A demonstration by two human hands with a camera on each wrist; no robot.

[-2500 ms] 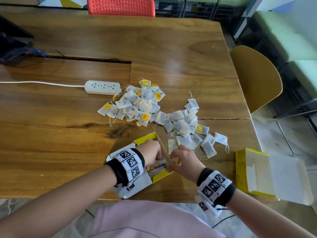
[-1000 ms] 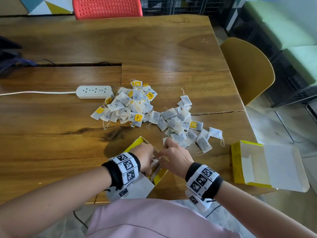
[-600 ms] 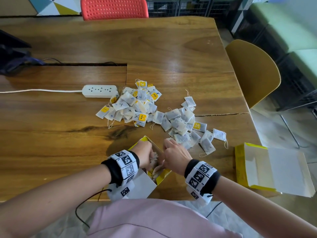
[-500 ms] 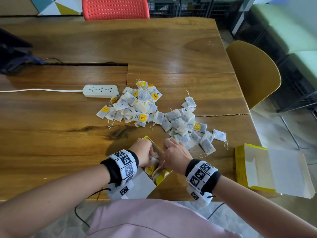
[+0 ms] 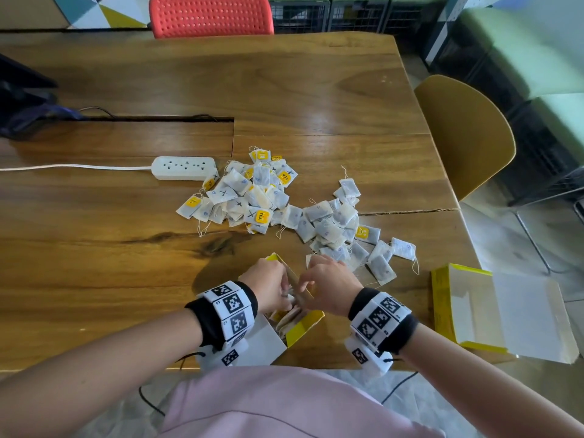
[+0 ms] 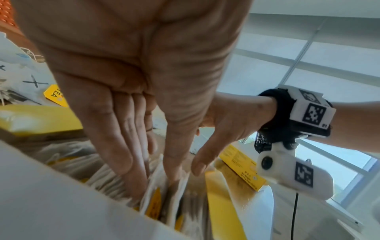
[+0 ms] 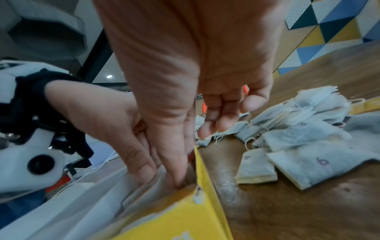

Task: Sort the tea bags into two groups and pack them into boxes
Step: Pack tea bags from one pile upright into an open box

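A yellow box (image 5: 305, 327) stands open at the table's near edge with a row of tea bags (image 5: 289, 317) upright in it. My left hand (image 5: 278, 292) reaches into it. In the left wrist view its straight fingers (image 6: 131, 170) and thumb push down among the packed tea bags (image 6: 160, 199). My right hand (image 5: 319, 279) is beside it. Its thumb presses into the box (image 7: 185, 211) along the yellow wall, and its other fingers (image 7: 216, 125) hang curled outside, holding nothing. Behind lie a pile of X-marked bags (image 5: 243, 197) and a pile of blue-marked bags (image 5: 331, 226).
A second yellow box (image 5: 467, 311) lies open at the table's right corner. A white power strip (image 5: 183, 167) and its cable lie left of the piles. A yellow chair (image 5: 464, 134) stands at the right and a red chair (image 5: 210, 14) at the far side.
Both hands have stayed at the near box. They have drawn closer together over its opening, with the left fingers deeper among the bags. The piles have not moved.
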